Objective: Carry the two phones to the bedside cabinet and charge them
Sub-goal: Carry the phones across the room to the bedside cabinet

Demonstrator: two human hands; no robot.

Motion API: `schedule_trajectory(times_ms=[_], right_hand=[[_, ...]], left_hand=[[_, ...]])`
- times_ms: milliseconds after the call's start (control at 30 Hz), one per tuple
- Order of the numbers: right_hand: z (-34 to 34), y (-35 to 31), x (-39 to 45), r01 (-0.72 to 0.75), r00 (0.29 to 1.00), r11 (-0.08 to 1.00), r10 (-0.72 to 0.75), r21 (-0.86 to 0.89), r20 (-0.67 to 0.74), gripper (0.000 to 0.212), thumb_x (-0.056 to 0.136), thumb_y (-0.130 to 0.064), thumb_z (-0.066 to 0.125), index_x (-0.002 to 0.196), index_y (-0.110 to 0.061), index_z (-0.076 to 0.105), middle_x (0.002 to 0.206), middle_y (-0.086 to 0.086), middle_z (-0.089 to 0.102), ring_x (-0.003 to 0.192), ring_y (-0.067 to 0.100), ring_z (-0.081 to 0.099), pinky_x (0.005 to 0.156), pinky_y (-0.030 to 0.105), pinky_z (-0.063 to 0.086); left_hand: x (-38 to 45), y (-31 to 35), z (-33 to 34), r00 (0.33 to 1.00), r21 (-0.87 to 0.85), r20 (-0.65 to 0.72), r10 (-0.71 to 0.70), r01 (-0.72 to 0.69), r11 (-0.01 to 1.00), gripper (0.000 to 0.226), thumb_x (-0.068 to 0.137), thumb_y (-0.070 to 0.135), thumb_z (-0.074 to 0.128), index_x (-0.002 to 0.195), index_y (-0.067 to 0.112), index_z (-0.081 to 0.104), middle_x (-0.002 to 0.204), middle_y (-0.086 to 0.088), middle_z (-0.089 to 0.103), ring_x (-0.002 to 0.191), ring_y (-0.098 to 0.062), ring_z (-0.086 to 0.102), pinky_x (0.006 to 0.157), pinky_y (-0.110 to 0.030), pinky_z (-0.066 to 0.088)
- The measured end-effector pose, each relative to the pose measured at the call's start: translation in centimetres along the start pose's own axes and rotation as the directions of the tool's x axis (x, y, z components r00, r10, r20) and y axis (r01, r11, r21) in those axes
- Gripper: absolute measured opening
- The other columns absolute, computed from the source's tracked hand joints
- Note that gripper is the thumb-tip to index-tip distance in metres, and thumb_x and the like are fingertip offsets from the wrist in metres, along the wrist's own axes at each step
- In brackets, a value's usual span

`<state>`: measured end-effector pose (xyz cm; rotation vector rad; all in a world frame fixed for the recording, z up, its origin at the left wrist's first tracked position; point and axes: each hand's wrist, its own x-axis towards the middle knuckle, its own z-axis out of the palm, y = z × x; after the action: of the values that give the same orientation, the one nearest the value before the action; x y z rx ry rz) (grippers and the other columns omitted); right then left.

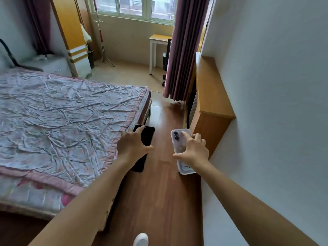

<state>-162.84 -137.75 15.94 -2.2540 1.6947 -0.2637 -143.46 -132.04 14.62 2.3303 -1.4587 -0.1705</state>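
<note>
- Phones sit one in each hand at the lower centre of the frame, carried at arm's length over the wooden floor (159, 192), between the bed and the wall.
- A white shoe (141, 239) shows at the bottom edge, so the person appears to be mid-stride.
- The left hand (132, 145) clamps the black phone (146, 137) from above, fingers wrapped over its far end and thumb on its right edge.
- The right hand (194, 150) grips the pink-cased phone (179, 139) the same way, camera side up, forefinger stretched along its back.
- Both phones have their long axis running away from the viewer, roughly in line with the forearms.
- The bed (62, 112) fills the left of the frame, and a wooden shelf unit (211, 96) lines the wall at right.
- The bedside cabinet (53, 65) appears to be the pale unit at upper left, beyond the bed's far side, well apart from both hands; the left hand is on its side. No charger is discernible there.
</note>
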Motion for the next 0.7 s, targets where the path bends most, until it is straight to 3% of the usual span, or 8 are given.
schedule_trajectory(times_ms=[267,467,700], right_hand=[[0.2,-2.8,16.0,-0.006,1.0,1.0,0.006,0.02,-0.021,0.094,0.064,-0.048,0.074,0.144,-0.033,0.027,0.133,0.009,0.035,0.122,0.03,0.037,0.072,0.033,0.042],[-0.7,-4.7,27.5,-0.029,0.996,1.0,0.028,-0.011,-0.081,0.093,0.064,-0.052,0.072,0.144,-0.033,0.028,0.131,0.01,0.038,0.117,0.029,0.04,0.077,0.031,0.04],[-1.1,-4.4,39.9,-0.046,0.998,0.998,0.048,0.051,-0.047,0.092,0.067,-0.046,0.073,0.145,-0.031,0.027,0.13,0.01,0.037,0.117,0.03,0.039,0.075,0.033,0.044]], left_hand=[[16.1,-0.6,1.2,1.0,-0.004,-0.002,0.011,-0.011,1.0,0.086,0.065,0.052,0.069,0.142,0.029,0.041,0.12,-0.008,0.061,0.113,-0.033,0.051,0.078,-0.038,0.05],[28.6,-0.3,1.1,0.998,0.01,-0.003,0.058,-0.058,0.998,0.086,0.063,0.052,0.071,0.141,0.027,0.042,0.122,-0.008,0.06,0.114,-0.033,0.051,0.077,-0.037,0.049],[40.8,1.3,3.4,0.997,0.024,0.015,0.071,-0.072,0.997,0.087,0.063,0.052,0.069,0.142,0.028,0.041,0.122,-0.006,0.06,0.11,-0.032,0.051,0.078,-0.036,0.048]])
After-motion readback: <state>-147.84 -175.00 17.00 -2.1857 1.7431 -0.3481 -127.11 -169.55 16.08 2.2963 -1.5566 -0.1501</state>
